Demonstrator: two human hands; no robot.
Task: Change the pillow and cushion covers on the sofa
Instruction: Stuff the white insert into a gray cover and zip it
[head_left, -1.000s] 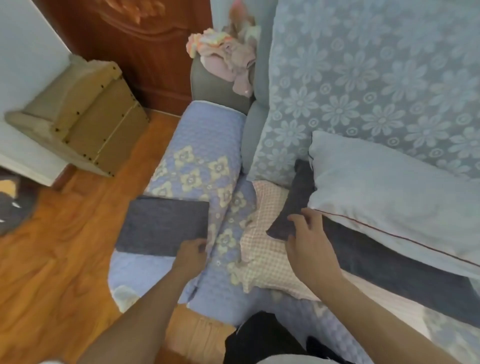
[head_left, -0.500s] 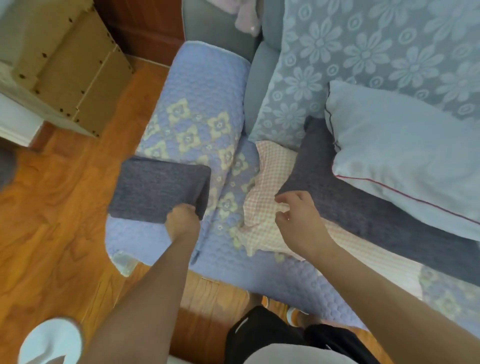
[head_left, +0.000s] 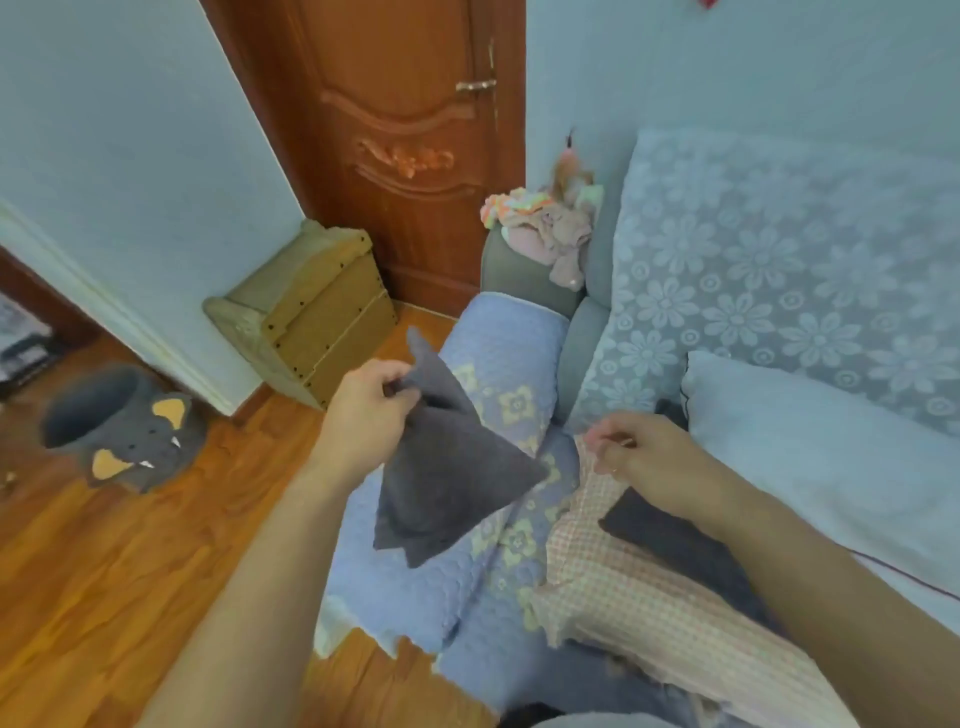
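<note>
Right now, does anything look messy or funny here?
Yes. A heap of clothes sits bunched on the sofa arm, and the checked cover lies rumpled on the seat. Nothing looks spilled or broken.

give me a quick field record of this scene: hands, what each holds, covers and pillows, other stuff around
left hand: left hand grips the folded grey cover, lifted clear of the sofa armrest
right hand: right hand pinches the edge of the pink checked cover
on the seat: dark grey cover lies on the checked one, under the right forearm
pillow: light blue pillow leans against the floral sofa back
armrest top: heap of pink clothes
floor: elephant-shaped basket, wooden steps by the door
</note>
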